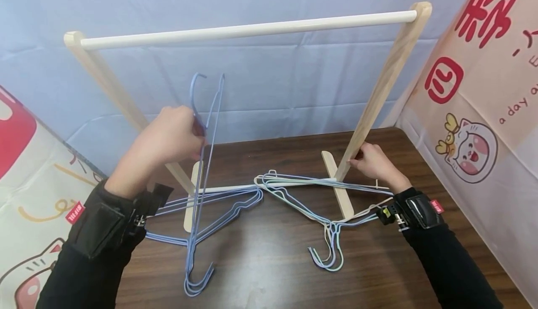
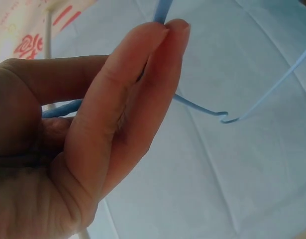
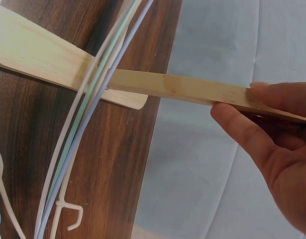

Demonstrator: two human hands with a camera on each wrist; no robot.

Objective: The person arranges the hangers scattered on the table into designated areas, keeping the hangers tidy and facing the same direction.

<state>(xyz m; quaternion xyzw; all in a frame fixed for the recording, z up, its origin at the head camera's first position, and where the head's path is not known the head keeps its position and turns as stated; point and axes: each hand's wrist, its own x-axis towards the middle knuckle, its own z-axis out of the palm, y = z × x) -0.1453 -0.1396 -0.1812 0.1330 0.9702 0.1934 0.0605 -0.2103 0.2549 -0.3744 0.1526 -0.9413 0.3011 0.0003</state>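
My left hand [image 1: 172, 129] pinches a blue clothes hanger [image 1: 192, 95] just below its hook, holding it on edge below and in front of the rack's white rail [image 1: 248, 30]. In the left wrist view, fingertips meet at the blue wire, and a notched shoulder [image 2: 200, 107] of the hanger extends past them. Low on the rack's right wooden upright [image 1: 384, 82], my right hand [image 1: 375, 165] grips the wood. The right wrist view has thumb and fingers on either side of that upright [image 3: 187, 90].
Several blue hangers [image 1: 191, 255] lie on the left of the brown table [image 1: 269, 257]. White, green and blue hangers [image 1: 334, 234] lie in a bunch at the right, over the rack's lower bar and right foot [image 1: 344, 204]. Printed cloth [image 1: 475, 94] stands at both sides, blue cloth [image 1: 273, 85] behind.
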